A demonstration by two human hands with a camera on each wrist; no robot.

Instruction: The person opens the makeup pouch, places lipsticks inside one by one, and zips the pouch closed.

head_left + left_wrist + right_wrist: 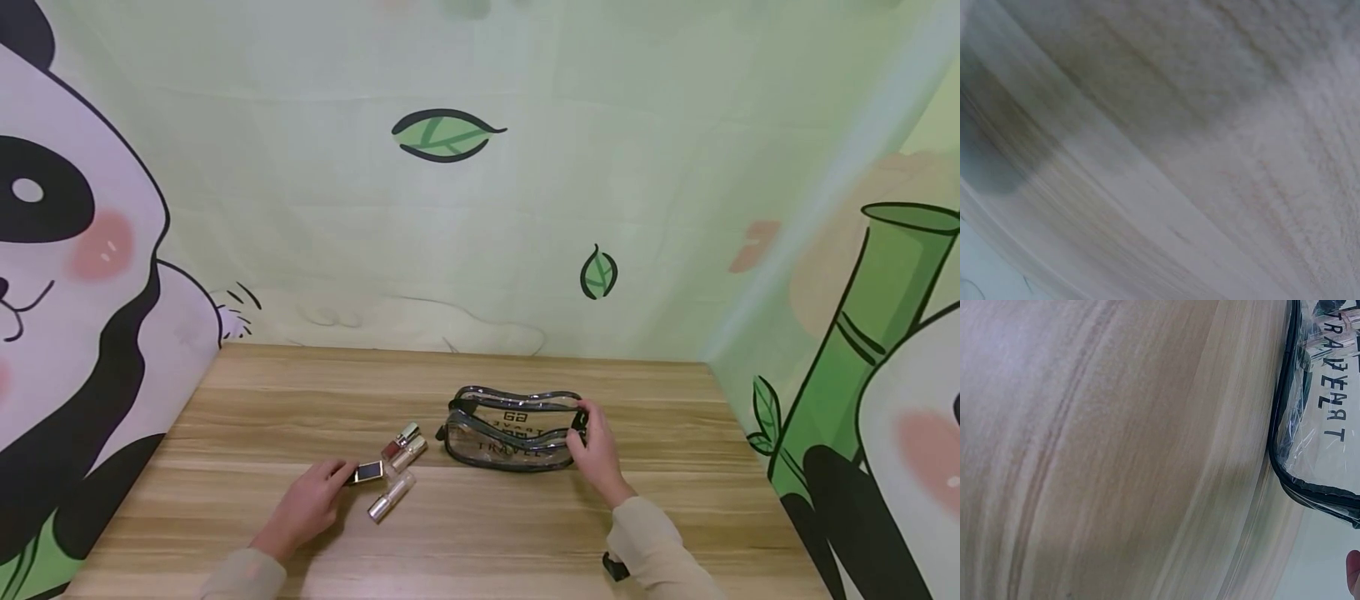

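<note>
On the wood-grain worktop [487, 542], toward its far edge, sits a clear plastic, black-trimmed pouch [498, 454], mouth gaping; the right wrist view shows its black lettering closer. The right hand [598, 450] pinches its right end. Only the head view shows the left hand [311, 500] pinching a dark, gold-edged case [368, 472] beside three slim, shiny tubes [392, 497].

From above, a head-worn camera faces forward and down across a light-brown wood-grain table [480, 533]. The left wrist camera looks along the table close up; the right wrist camera, also near, catches sideways the clear, black-trimmed plastic pouch [510, 458] the head view shares.
</note>
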